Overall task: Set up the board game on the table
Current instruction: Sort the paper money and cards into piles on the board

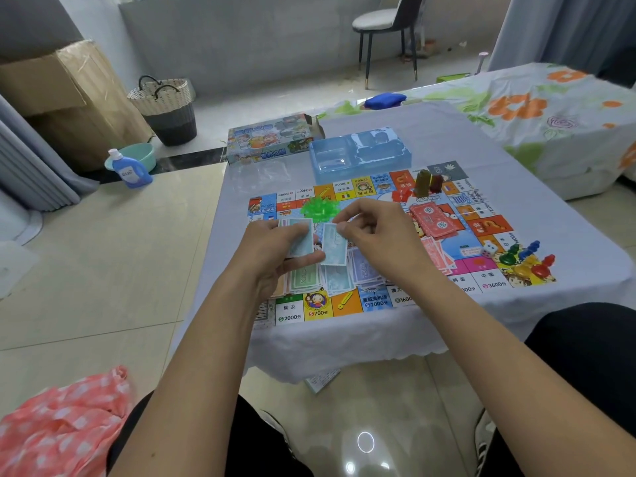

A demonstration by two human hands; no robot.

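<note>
The colourful game board (pixel 481 232) lies flat on the white-clothed table (pixel 516 160). My left hand (pixel 272 256) grips a small stack of light blue play-money notes (pixel 301 235) above the board's near side. My right hand (pixel 375 232) pinches the top edge of a single blue note (pixel 334 247) beside that stack. Under my hands, green, blue and purple note piles (pixel 339 277) lie on the board. Red notes (pixel 433 220) sit to the right, a heap of green plastic houses (pixel 318 208) behind my hands, and coloured pawns (pixel 528 256) with dice (pixel 488 247) at the right corner.
The game box (pixel 272 139) and a clear blue plastic tray (pixel 359 154) stand at the table's far side. Red and olive pieces (pixel 425 184) stand on the board's far edge. A bed (pixel 550 108), a chair, a basket (pixel 165 108) and a detergent bottle surround the table.
</note>
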